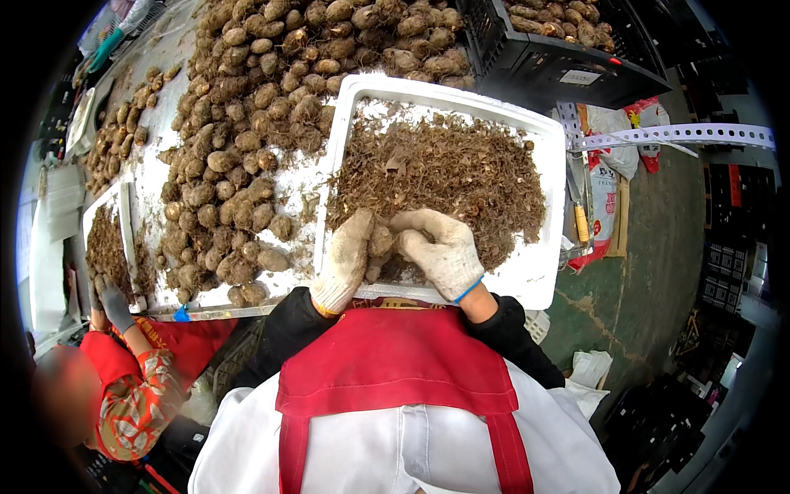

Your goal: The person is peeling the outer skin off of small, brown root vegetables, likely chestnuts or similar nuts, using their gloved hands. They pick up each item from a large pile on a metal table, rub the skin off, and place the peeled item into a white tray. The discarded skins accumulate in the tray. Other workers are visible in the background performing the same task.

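Note:
Between my gloved hands, over the near edge of a white foam box (550,214), is a small brown taro root (380,241). My left hand (349,255), in a soiled white knit glove, is closed around its left side. From the right, my right hand (443,253) bends its fingers and thumb in against the taro. Its glove has a blue band at the wrist. Brown fibrous peelings (444,165) cover much of the box's floor. Part of the taro is hidden by my fingers.
A big heap of taro roots (247,107) spreads over the table to the left and behind. A black crate (568,62) of taro stands back right. A yellow-handled knife (581,222) lies right of the box. At left, a co-worker's gloved hands (111,300) are at another tray.

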The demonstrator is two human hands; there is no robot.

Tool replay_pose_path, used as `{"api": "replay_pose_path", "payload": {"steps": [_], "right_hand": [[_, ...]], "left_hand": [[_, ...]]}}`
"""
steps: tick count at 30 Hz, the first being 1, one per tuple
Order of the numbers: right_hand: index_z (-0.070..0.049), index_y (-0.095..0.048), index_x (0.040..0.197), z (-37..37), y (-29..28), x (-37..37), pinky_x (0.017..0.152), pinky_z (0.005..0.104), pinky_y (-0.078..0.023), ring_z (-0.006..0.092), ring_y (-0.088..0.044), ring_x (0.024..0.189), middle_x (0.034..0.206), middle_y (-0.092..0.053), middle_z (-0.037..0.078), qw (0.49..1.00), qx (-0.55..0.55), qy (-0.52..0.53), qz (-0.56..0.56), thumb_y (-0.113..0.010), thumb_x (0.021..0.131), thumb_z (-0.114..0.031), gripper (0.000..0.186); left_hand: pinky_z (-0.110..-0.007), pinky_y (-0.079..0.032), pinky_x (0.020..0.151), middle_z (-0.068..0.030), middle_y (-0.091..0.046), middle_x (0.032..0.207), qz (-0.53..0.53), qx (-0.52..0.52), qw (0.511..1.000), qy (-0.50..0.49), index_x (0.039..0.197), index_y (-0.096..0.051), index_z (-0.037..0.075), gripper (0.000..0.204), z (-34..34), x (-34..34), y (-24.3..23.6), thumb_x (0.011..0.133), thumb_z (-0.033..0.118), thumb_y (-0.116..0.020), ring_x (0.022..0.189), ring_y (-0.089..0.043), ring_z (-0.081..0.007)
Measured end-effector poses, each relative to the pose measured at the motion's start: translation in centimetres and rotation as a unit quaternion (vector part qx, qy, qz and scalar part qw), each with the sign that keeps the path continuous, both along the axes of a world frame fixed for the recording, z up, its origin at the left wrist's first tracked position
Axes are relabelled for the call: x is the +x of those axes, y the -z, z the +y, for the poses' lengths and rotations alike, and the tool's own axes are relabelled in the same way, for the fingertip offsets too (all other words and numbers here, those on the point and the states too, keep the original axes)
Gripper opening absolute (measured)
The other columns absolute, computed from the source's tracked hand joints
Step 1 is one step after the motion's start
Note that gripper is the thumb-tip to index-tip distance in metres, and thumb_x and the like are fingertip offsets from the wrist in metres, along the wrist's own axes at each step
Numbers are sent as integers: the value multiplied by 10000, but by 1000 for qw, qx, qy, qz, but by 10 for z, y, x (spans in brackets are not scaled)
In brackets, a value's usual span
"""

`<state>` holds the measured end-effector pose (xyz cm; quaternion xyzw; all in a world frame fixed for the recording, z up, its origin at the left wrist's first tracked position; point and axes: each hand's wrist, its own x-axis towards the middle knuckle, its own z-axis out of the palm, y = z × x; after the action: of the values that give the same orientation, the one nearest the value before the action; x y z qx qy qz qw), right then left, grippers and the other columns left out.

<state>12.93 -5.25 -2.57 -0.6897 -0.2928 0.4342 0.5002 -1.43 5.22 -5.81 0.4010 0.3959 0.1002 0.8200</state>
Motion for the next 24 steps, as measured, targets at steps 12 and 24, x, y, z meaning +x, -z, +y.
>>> {"api": "replay_pose_path", "payload": {"steps": [12, 24], "right_hand": [[-8, -688, 1113, 4, -6, -9, 758, 272, -549, 147, -676, 818, 901, -711, 94, 999, -30, -20, -17, -649, 863, -120, 277], [8, -655, 1176, -1, -10, -14, 829, 286, -547, 155, -684, 942, 1038, -720, 120, 989, -4, -37, -141, -668, 887, -137, 324]], "left_hand": [[-327, -508, 649, -83, -632, 897, 31, 295, 952, 82, 975, -603, 23, 178, 1, -5, 18, 980, 192, -549, 739, -621, -195], [-248, -287, 380, -6, -528, 610, 52, 26, 997, -41, 924, -604, 64, 424, -5, 7, -1, 1067, 416, -418, 423, -421, -94]]}}
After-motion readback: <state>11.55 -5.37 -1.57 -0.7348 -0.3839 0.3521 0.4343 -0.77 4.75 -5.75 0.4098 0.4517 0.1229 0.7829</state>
